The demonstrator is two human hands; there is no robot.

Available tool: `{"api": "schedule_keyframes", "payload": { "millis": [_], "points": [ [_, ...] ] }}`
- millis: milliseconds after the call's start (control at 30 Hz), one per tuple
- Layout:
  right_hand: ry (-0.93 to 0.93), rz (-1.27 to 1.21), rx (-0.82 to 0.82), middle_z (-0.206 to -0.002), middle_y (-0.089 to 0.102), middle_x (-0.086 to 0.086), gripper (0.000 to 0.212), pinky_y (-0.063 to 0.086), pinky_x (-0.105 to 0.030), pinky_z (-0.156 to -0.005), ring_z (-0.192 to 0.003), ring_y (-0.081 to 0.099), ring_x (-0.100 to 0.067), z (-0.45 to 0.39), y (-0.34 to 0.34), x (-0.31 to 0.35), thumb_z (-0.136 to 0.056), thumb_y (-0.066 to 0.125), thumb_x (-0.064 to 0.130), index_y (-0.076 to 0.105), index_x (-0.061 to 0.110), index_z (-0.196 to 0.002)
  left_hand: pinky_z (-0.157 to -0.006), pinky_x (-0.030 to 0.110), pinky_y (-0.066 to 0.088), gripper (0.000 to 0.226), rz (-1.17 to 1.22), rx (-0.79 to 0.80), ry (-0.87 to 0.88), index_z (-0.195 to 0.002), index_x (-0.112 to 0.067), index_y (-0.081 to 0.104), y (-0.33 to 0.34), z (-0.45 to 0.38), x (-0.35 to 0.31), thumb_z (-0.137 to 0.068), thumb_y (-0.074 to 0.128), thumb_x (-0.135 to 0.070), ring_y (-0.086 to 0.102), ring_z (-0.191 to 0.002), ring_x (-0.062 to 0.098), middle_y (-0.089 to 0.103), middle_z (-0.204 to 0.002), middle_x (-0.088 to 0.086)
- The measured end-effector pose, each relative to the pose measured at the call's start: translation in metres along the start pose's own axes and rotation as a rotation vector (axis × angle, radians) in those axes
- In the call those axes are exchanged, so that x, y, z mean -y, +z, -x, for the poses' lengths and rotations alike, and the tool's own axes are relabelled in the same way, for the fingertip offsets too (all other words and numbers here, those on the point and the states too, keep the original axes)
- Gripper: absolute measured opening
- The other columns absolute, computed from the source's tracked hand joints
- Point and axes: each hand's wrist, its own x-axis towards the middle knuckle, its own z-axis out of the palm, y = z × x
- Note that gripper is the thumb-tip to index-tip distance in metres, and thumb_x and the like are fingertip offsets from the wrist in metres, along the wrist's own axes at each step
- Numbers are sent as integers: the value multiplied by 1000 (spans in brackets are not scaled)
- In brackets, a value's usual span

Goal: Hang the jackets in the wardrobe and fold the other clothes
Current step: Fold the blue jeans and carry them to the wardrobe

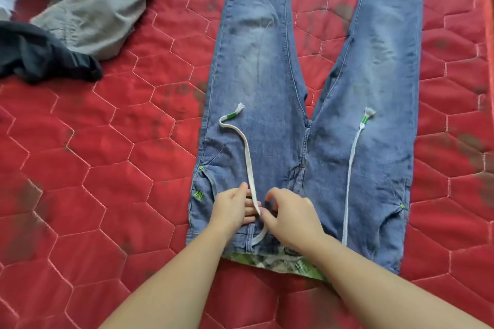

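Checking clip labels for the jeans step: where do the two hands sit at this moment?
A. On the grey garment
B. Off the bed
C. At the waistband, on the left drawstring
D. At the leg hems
C. Both the left hand and the right hand rest near the waistband of the jeans, with the right hand pinching the white drawstring lying over the denim.

Domestic bedroom. Evidence: red quilted mattress (112, 168) with hexagon stitching, stained; blue jeans (307, 115) laid flat on it; grey garment (93, 8) and black garment (40, 56) heaped alongside.
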Motion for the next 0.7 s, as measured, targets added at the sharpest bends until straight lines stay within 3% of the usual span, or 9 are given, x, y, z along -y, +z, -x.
{"api": "schedule_keyframes", "payload": {
  "millis": [133,267,400,467,533,600,633,700],
  "points": [
    [-83,121,30,-102,49,7,30,30,-34,-85,-101,52,-18,24,9,-8,-85,51,50,53,30,-107,-73,24,53,8,-429,-20,246,-83,-19,68,-13,21,20,-89,64,-17,69,-72,8,72,-81,2],
    [-148,252,117,-102,54,6,39,29,-38,-87,-102,54,-20,40,17,-4,-81,47,59,49,32,-109,-84,24,50,13,-694,50,338,-95,-20,71,-12,32,26,-85,65,-15,66,-87,13,73,-93,-4],
    [-111,221,258,-101,66,0,33,34,-38,-85,-102,59,-26,59,29,7,-79,47,55,51,28,-98,-85,27,52,17,-775,131,209,-86,-22,70,-18,38,31,-85,56,-13,68,-90,14,73,-88,-2],
    [-56,162,425,-97,69,-2,26,38,-35,-80,-98,62,-28,69,35,13,-77,50,49,51,25,-86,-74,27,55,19,-718,203,87,-83,-19,69,-22,42,39,-87,52,-12,70,-83,14,74,-87,4],
    [-7,158,649,-79,66,-4,25,40,-30,-68,-87,63,-30,73,35,22,-72,53,42,51,17,-71,-57,23,49,18,-677,271,-42,-85,-15,66,-26,46,42,-92,50,-14,70,-71,13,72,-85,6],
    [34,140,773,-56,53,-2,26,47,-28,-62,-73,59,-29,61,28,29,-71,54,33,49,11,-59,-50,21,47,18,-660,211,-10,-83,-15,65,-32,42,33,-92,49,-14,66,-58,14,68,-76,5],
    [53,116,747,-52,49,-2,26,50,-28,-63,-70,57,-29,51,22,33,-72,53,30,48,10,-57,-54,24,51,19,-659,128,67,-81,-17,65,-35,37,26,-92,49,-13,65,-58,17,68,-75,5],
    [125,18,526,-57,48,-3,24,47,-29,-64,-70,54,-30,23,10,38,-77,52,28,47,11,-60,-75,33,55,19,-757,-75,296,-87,-22,67,-43,26,8,-89,50,-13,68,-78,20,70,-85,1]
  ]
}}
